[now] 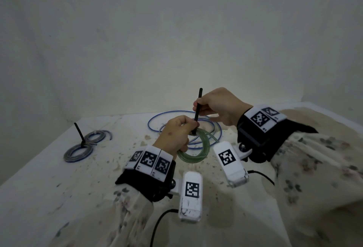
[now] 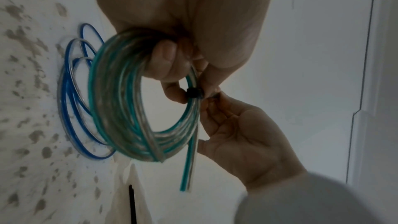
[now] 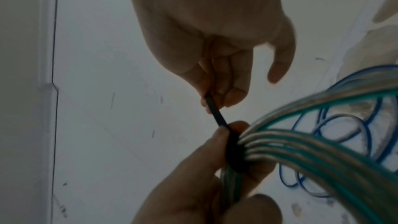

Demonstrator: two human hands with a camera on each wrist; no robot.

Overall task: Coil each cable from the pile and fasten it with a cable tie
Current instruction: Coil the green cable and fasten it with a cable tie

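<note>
From the head camera, the left hand point(image 1: 173, 135) grips the green coil point(image 1: 193, 148) just above the table point(image 1: 49, 184), steadying the loops, while the right hand point(image 1: 218, 107), just above and beyond it, pinches the upright tail of the black cable tie point(image 1: 198, 109). The left wrist view shows fingers point(image 2: 165, 60) curled through the coil, bunching the turns at the tie's head point(image 2: 193, 92), with the loose blue cable point(image 2: 71, 94) beyond. The right wrist view shows thumb and fingertips point(image 3: 233, 96) closed on the strap, probably to cinch it.
</note>
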